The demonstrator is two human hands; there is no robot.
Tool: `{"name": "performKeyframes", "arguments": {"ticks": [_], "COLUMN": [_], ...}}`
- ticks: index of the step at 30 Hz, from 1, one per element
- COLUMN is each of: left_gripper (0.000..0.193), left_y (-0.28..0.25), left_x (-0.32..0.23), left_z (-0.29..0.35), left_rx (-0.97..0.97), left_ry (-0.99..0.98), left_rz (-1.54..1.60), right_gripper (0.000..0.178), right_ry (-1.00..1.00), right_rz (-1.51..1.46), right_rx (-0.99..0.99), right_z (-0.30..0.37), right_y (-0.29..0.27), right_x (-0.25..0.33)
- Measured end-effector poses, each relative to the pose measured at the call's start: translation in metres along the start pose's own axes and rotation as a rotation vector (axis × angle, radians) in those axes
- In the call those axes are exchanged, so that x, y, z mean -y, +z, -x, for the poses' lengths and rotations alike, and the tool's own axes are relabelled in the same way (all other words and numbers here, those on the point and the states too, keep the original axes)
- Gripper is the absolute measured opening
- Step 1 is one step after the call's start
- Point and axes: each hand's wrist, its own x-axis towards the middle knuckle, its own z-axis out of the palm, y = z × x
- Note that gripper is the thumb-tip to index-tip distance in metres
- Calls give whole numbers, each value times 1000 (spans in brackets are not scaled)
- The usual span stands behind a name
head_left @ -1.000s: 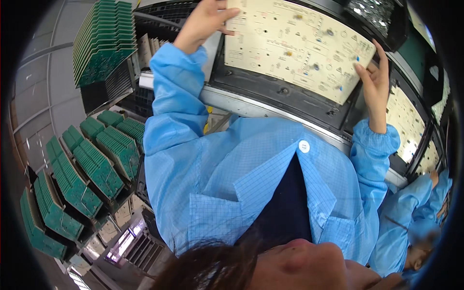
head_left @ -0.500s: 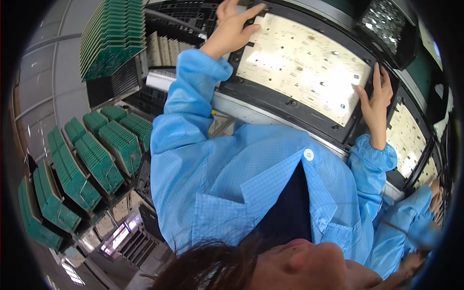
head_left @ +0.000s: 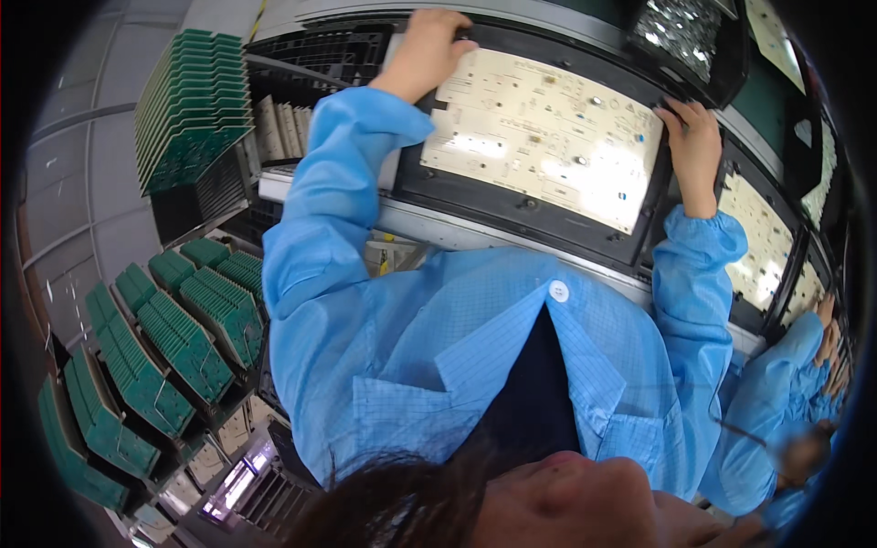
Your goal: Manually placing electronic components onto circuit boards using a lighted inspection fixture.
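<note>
A pale circuit board dotted with small components lies flat in a black carrier frame before me. My left hand is at the frame's far left corner, fingers curled over the edge and thumb beside the board's corner. On the other side, my right hand has its fingers bent and drawn together at the frame's far right corner, close to the board's edge. Some fingertips of both hands are hidden.
Green boards stand stacked in a rack at left, with more rows of green boards below. A black bin of shiny small parts sits beyond the frame. Further framed boards and a co-worker's blue sleeve are at right.
My fingers, stretched out before, have curled in at both far corners. My right hand has moved away from me along the frame's right side. The whole view has shifted slightly.
</note>
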Motion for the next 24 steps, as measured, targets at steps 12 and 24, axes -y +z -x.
{"name": "performKeyframes", "arguments": {"ticks": [12, 24], "left_gripper": [15, 28], "left_y": [-3, -25], "left_x": [15, 6], "left_z": [1, 42], "left_rx": [75, -43], "left_ry": [143, -99], "left_rz": [138, 37], "right_gripper": [25, 15], "right_ry": [149, -323], "right_rz": [350, -408], "right_rx": [140, 192], "right_z": [-9, -57], "right_y": [-12, 68], "right_x": [41, 81]}}
